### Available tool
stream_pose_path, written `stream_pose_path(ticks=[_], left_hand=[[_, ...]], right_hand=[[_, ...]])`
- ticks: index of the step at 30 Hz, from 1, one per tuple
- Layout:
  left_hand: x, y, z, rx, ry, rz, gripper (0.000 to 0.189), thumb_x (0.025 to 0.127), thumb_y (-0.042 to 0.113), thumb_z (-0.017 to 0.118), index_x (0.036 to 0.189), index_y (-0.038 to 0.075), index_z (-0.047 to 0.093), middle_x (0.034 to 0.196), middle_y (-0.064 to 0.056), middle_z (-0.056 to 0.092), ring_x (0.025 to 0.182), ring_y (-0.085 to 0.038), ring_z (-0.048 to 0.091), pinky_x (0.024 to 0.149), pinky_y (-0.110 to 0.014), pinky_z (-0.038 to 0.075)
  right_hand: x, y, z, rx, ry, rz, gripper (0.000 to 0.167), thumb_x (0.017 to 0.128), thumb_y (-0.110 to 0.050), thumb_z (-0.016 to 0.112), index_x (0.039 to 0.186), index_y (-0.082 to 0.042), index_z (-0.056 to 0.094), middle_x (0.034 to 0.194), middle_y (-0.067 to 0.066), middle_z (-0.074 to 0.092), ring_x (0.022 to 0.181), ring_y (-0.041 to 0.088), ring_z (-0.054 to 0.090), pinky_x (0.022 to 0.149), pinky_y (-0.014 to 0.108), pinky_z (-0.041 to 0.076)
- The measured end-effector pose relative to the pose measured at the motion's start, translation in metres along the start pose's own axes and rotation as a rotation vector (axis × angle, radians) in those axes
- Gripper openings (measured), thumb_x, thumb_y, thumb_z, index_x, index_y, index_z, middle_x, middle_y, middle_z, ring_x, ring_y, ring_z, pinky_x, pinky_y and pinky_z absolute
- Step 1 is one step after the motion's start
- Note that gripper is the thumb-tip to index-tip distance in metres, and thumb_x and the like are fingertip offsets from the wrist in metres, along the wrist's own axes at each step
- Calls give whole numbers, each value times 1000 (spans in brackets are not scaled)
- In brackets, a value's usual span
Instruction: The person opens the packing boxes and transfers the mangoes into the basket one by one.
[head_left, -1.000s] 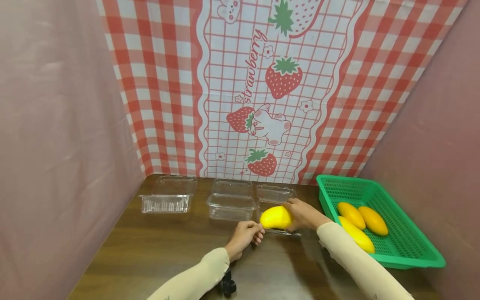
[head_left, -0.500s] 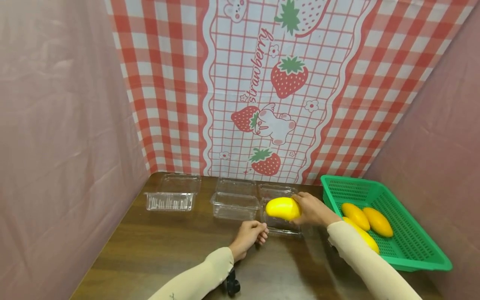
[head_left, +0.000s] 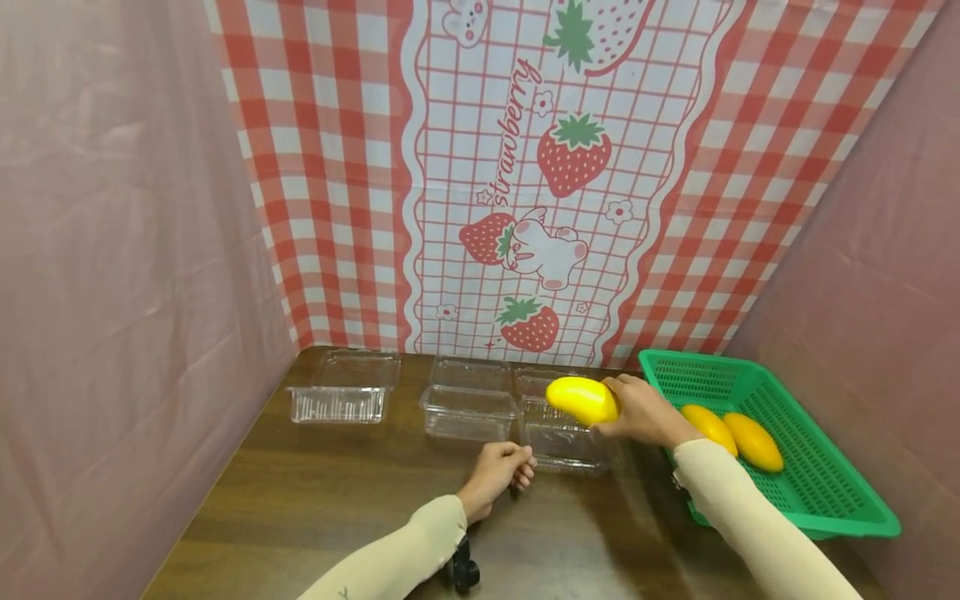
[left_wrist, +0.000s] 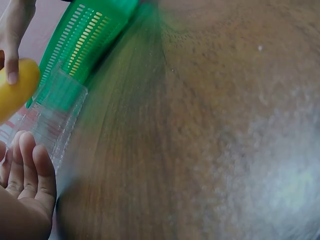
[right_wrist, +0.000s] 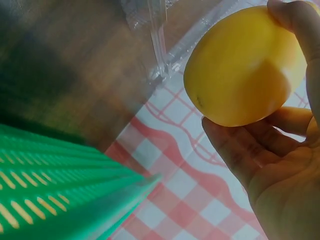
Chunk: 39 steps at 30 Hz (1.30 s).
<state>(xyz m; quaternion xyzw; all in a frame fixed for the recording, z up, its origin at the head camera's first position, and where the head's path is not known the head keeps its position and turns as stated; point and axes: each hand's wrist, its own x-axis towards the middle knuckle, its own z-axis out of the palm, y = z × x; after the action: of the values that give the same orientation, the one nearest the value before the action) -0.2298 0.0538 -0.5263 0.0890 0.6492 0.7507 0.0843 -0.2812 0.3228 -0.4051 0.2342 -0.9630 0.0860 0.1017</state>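
My right hand (head_left: 639, 411) holds a yellow mango (head_left: 583, 401) above the rightmost clear plastic clamshell box (head_left: 564, 450), whose lid lies back. In the right wrist view, thumb and fingers grip the mango (right_wrist: 235, 75) from opposite sides. Close to that box's front left corner, my left hand (head_left: 491, 479) hovers or rests with loosely bent fingers and no object in it. The left wrist view shows the left hand's fingers (left_wrist: 44, 170) relaxed beside the clear box (left_wrist: 55, 107); whether they touch it I cannot tell.
A green basket (head_left: 847, 492) with mangoes (head_left: 753, 442) stands at the right, partly behind my right sleeve. Two more clear boxes stand open, one in the middle (head_left: 468, 412) and one at the left (head_left: 339, 406). A small black object (head_left: 463, 571) lies near my left forearm.
My right hand has lifted the mango up from the rightmost box and carried it slightly right. The left hand, earlier beside the mango's end, stays nearly in place.
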Motion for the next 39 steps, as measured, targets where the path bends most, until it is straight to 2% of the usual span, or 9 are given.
stream_pose_path(ticks=[5,10,26,35,39], left_hand=[[0,0,0,-8,0,12,29,104,13,61,98,-13,70,73,-5,68,57,-10,59,54,-22,53],[-1,2,-1,0,-3,11,29,104,14,62,98,-13,71,74,-7,68,57,-10,60,55,-23,53],[0,0,1,2,-12,-4,30,104,14,62,99,-14,70,74,-6,68,57,-10,59,55,-23,53],[-1,2,1,10,-21,-2,32,104,16,62,99,-14,70,74,-6,68,58,-10,60,55,-23,53],[-3,2,2,3,-22,0,32,104,15,62,99,-15,70,74,-7,68,57,-10,59,55,-23,53]], right_hand=[[-4,3,-6,-1,1,36,77,72,-47,91,123,5,64,102,14,64,78,22,56,69,42,54],[-8,9,-10,-5,22,49,72,72,-41,92,119,6,64,93,10,62,72,19,52,65,39,50],[-24,20,-31,15,21,98,68,76,-41,90,118,4,64,89,6,60,73,19,51,65,36,45],[-35,34,-42,29,11,165,81,77,-48,88,127,10,61,94,11,64,76,22,53,64,36,48],[-40,38,-46,36,8,174,77,78,-50,88,123,7,63,87,6,61,74,21,51,62,34,46]])
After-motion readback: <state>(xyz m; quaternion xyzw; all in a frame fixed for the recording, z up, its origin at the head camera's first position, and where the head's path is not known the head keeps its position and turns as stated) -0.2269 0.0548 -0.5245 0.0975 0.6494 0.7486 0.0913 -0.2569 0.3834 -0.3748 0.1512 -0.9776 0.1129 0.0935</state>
